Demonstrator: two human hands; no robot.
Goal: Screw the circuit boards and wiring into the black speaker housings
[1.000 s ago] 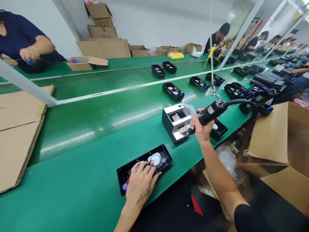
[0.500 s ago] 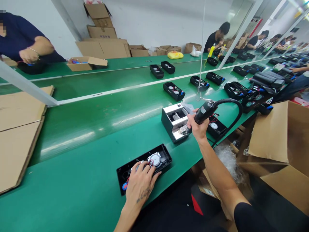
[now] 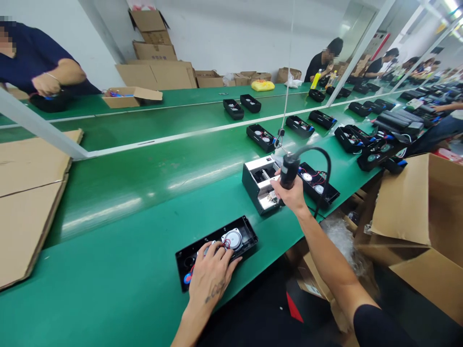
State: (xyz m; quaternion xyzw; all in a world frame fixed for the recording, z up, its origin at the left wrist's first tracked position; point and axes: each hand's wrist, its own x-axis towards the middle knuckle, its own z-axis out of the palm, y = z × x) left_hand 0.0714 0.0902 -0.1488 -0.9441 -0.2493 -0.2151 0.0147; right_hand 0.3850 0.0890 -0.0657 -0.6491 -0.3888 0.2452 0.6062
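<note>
My left hand (image 3: pixel 211 272) lies over the near black speaker housing (image 3: pixel 249 236), fingers spread a little on its inside. A round silver speaker (image 3: pixel 232 239) and red wires show beside my fingertips, and a blue part (image 3: pixel 187 278) sits at the housing's left end. My right hand (image 3: pixel 292 193) is wrapped round a black corded power screwdriver (image 3: pixel 289 171), held roughly upright at the screw feeder box (image 3: pixel 252 189). Its tip is hidden. Right of the feeder box lies another open housing (image 3: pixel 331 195) with two speakers.
Several more housings (image 3: pixel 260 137) lie along the green bench (image 3: pixel 126 241). Flat cardboard (image 3: pixel 29 193) is at the left, an open carton (image 3: pixel 401 207) at the right. A cable (image 3: pixel 288 82) hangs above. Co-workers sit across the bench.
My right hand has moved slightly left with the screwdriver, which is now more upright. More of the housing behind it shows. My left hand stays on the near housing.
</note>
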